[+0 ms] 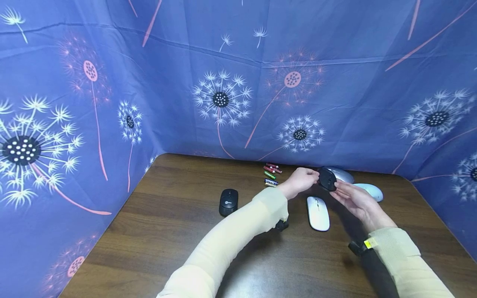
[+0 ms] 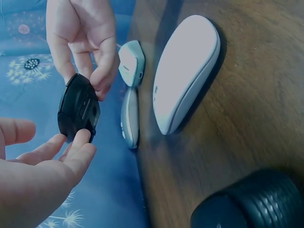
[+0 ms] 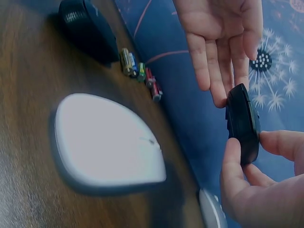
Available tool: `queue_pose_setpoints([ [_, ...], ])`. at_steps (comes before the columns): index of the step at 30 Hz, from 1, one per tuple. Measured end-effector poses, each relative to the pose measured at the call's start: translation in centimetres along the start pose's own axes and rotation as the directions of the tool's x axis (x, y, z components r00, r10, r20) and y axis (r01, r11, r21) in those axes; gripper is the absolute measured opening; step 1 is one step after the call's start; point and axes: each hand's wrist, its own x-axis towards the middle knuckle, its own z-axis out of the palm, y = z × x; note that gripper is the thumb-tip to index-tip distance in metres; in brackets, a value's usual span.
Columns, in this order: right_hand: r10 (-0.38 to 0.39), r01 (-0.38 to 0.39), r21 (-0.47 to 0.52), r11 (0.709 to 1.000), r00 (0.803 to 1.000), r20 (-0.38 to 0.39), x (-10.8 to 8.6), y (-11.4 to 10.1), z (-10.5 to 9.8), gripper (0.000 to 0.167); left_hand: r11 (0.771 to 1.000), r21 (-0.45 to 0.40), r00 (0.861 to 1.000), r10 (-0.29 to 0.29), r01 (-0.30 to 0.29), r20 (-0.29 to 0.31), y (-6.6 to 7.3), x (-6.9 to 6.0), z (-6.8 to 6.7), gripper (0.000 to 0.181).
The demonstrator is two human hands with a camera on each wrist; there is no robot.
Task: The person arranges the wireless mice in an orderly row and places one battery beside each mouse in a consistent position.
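Note:
A black computer mouse (image 1: 327, 179) is held above the table, between both hands. My right hand (image 1: 357, 203) pinches its near edge between thumb and fingers, clearly seen in the right wrist view (image 3: 270, 180). My left hand (image 1: 302, 180) touches the opposite end with its fingertips; in the left wrist view its thumb stands apart from the mouse (image 2: 78, 109). The underside of this mouse faces the left wrist camera, with details too small to read. Below the hands, a white mouse (image 1: 318, 213) lies on the table.
Another black mouse (image 1: 228, 201) with a ridged side lies to the left. Several batteries (image 1: 270, 175), red, green and blue, lie near the back edge. A grey mouse (image 1: 340, 175) and a pale mint mouse (image 1: 369, 191) sit at back right. Patterned blue cloth (image 1: 238, 82) borders the table.

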Motion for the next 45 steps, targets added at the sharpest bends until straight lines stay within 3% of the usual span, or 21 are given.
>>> queue_pose_setpoints([
  [15,0.008,-0.008,0.008,1.0,0.998,0.056,-0.9,0.0,3.0,0.025,0.994,0.096,0.999,0.05,-0.05,0.007,0.3,-2.9,-2.8,0.027],
  [22,0.012,-0.017,0.044,0.999,0.995,0.103,-1.4,0.1,4.1,0.028,0.996,0.049,0.997,0.075,-0.075,0.011,0.0,-4.4,-4.0,0.028],
  [29,0.044,-0.049,0.066,0.997,0.996,0.079,-1.8,0.4,5.4,0.025,0.995,-0.006,0.995,0.095,-0.095,0.026,-0.9,-6.0,-5.1,0.028],
  [34,0.023,-0.036,0.093,0.995,0.991,0.134,-1.8,0.9,5.8,0.03,0.995,-0.037,0.995,0.092,-0.091,0.023,-1.1,-7.1,-5.7,0.027],
  [45,0.02,-0.039,0.085,0.996,0.978,0.208,-1.6,2.0,6.1,0.033,0.984,-0.149,0.995,0.098,-0.095,0.019,-1.8,-7.8,-7.1,0.029],
])
